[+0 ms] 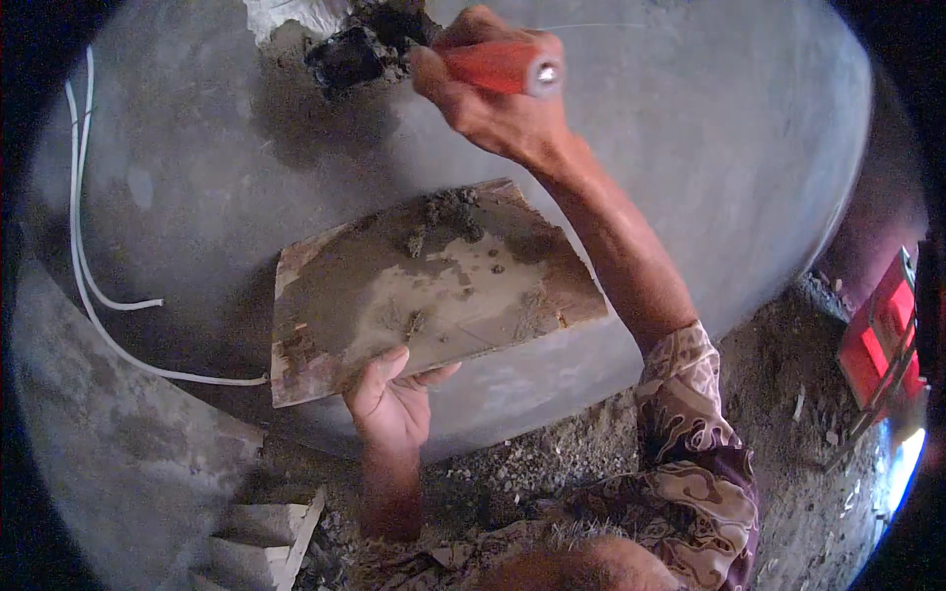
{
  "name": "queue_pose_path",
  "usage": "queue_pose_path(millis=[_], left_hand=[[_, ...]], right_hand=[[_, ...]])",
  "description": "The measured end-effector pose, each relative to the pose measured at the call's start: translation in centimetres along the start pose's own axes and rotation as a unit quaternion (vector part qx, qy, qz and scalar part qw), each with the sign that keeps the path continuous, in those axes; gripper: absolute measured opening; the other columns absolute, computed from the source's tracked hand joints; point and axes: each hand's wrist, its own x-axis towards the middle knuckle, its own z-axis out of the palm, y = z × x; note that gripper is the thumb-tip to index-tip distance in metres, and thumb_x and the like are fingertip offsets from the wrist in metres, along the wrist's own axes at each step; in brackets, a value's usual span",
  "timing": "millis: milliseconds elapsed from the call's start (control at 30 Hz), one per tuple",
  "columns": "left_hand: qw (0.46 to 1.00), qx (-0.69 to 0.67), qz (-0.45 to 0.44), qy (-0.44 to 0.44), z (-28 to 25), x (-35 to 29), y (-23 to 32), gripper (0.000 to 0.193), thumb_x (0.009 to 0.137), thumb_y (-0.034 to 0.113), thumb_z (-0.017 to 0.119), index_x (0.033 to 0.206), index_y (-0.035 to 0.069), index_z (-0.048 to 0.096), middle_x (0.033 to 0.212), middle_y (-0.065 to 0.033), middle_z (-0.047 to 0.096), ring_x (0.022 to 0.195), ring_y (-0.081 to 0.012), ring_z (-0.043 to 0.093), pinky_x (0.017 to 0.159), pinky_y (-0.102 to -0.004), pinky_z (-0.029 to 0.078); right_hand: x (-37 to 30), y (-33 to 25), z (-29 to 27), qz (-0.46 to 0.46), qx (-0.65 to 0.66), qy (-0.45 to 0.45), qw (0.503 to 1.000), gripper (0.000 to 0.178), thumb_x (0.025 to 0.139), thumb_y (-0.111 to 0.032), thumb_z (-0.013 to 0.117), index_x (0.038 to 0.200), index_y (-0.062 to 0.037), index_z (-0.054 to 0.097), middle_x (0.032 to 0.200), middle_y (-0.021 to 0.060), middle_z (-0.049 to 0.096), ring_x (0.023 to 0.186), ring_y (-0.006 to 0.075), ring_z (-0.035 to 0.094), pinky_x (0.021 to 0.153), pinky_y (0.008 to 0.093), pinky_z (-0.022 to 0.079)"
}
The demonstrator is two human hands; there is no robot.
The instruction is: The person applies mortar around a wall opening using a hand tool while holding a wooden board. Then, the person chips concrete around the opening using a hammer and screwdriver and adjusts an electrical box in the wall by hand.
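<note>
My left hand (391, 404) grips the lower edge of a wooden board (340, 295), thumb on top and fingers underneath. Wet grey mortar is smeared over the board, with a small clump of mortar (451, 215) near its far edge. My right hand (503, 108) is wrapped round the red handle of what looks like a trowel (498, 67), up at the wall; its blade is hidden. Just left of that hand is a dark recess (347, 61) in the grey wall (690, 128), with damp mortar around it.
Two white cables (75, 197) hang along the wall at the left, one reaching the board's left corner. Torn white material (296, 14) shows above the recess. Rubble (552, 448) lies along the wall's foot. A red object (882, 340) stands at the right. Folded pale sheets (261, 537) lie at lower left.
</note>
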Motion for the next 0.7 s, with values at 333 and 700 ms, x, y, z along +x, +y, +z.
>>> queue_pose_path(millis=[333,700], left_hand=[[0.999,0.031,-0.003,0.017,0.5,-0.2,0.1,0.051,0.079,0.006,0.05,0.129,-0.001,0.043,0.119,-0.0174,0.057,0.103,-0.034,0.061,0.074,-0.0514,0.06],[0.999,0.039,-0.001,0.026,0.4,-0.1,0.0,0.05,0.077,0.006,0.051,0.127,0.0,0.046,0.119,-0.0171,0.057,0.104,-0.0351,0.06,0.075,-0.0544,0.058]], right_hand=[[-0.6,-0.5,-0.3,0.047,0.017,-0.016,0.999,0.016,0.079,-0.015,0.072,0.074,-0.0053,0.06,0.063,0.006,0.064,0.053,0.0151,0.061,0.052,0.0277,0.05],[0.6,0.9,0.8,0.135,0.033,0.001,0.99,0.025,0.084,-0.017,0.064,0.068,-0.0023,0.051,0.061,0.011,0.055,0.046,0.0212,0.05,0.045,0.033,0.042]])
